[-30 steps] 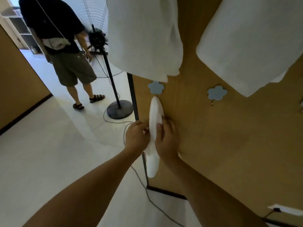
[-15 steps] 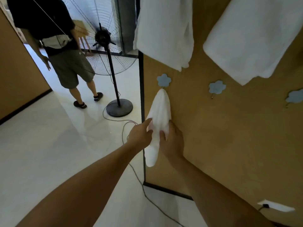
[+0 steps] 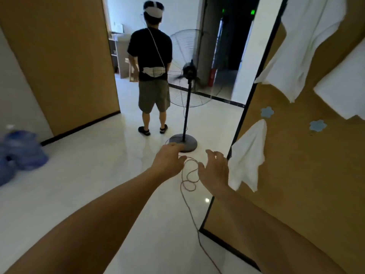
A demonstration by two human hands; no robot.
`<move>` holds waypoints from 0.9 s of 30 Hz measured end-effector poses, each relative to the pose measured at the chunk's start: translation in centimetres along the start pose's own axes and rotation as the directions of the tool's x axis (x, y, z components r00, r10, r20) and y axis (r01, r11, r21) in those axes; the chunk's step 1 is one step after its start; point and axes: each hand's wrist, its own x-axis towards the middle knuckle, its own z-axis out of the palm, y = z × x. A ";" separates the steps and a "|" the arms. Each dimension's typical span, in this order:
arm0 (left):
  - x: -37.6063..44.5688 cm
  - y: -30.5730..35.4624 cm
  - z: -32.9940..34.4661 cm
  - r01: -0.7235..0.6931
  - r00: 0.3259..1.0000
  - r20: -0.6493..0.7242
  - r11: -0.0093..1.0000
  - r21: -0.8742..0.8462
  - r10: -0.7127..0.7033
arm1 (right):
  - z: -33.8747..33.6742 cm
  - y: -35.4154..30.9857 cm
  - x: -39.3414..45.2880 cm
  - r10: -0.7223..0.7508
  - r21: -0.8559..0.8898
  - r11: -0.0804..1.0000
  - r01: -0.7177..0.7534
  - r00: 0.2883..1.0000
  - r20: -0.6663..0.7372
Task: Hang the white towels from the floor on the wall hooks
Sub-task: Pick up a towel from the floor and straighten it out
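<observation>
On wall (image 3: 296, 175): three white towels (image 3: 249, 155), two blue hooks (image 3: 318, 125); both hands (image 3: 169, 162) empty.

The premises appeared to be an indoor corridor set up as a mock room, not a lived-in home. A glossy white floor (image 3: 83, 175) ran between free-standing brown wall panels (image 3: 59, 62). An industrial pedestal fan (image 3: 187, 91) stood mid-passage, its cable (image 3: 189, 175) loose across the floor. Large water bottles (image 3: 17, 151) lay at the left. Green signs (image 3: 252, 11) glowed above a dark doorway (image 3: 235, 40).
</observation>
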 end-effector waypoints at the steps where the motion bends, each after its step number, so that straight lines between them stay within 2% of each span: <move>1: -1.7 -2.1 -2.2 0.034 0.999 -0.023 0.999 0.027 -0.033 | 1.0 -2.6 -1.2 -0.044 0.003 0.999 0.044 0.999 0.022; 5: -9.0 -10.3 -10.2 0.213 0.973 -0.109 0.971 0.112 -0.201 | 5.3 -12.9 -6.2 -0.212 0.046 0.977 0.208 0.972 0.100; 8: -15.6 -16.4 -16.0 0.353 0.928 -0.179 0.925 0.142 -0.327 | 9.0 -20.7 -10.8 -0.364 0.099 0.931 0.352 0.916 0.170; 13: -28.6 -25.4 -24.8 0.593 0.787 -0.327 0.788 0.167 -0.523 | 14.6 -33.7 -19.4 -0.609 0.207 0.793 0.573 0.740 0.284; 18: -43.5 -31.6 -31.6 0.834 0.506 -0.485 0.548 0.064 -0.713 | 19.6 -45.7 -30.6 -0.810 0.369 0.580 0.726 0.466 0.355; 21: -53.3 -34.1 -35.2 0.931 0.292 -0.540 0.365 -0.029 -0.789 | 22.1 -52.7 -39.1 -0.881 0.471 0.452 0.758 0.294 0.371; 27: -70.7 -36.1 -40.9 0.987 -0.069 -0.625 0.038 -0.156 -0.777 | 25.1 -63.3 -57.1 -0.938 0.676 0.198 0.709 -0.062 0.340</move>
